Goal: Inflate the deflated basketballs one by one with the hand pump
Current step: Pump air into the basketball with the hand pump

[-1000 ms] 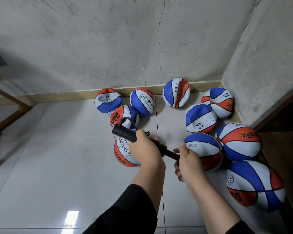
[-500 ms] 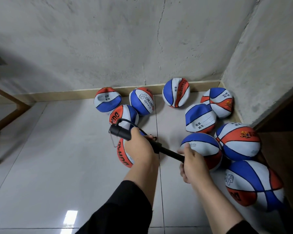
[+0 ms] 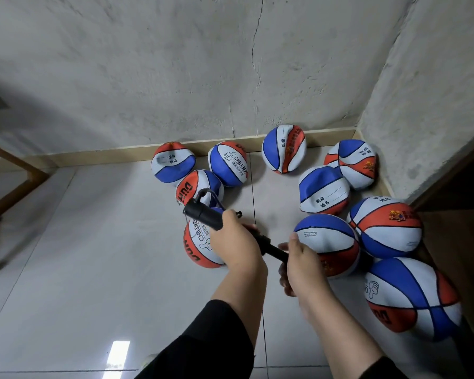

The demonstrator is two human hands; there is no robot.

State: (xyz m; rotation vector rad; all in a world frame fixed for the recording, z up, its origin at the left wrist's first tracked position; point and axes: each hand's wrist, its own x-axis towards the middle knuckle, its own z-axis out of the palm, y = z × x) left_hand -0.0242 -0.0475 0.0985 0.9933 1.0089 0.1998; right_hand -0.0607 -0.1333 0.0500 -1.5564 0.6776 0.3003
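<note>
The left hand point(image 3: 234, 243) grips the pump point(image 3: 205, 216) barrel; the right hand point(image 3: 303, 265) grips its handle end, rod partly exposed. The hose runs to the ball point(image 3: 200, 246) on the floor point(image 3: 66, 255) under the left hand. Step in hand: pumping ball 1 of 10. Next move likely calls for a straight stroke along the barrel axis.

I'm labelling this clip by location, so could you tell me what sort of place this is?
Probably a bare indoor corner, perhaps a storeroom: rough concrete walls meet over a glossy tiled floor with a plain skirting board, and basketballs lie loose against it.
</note>
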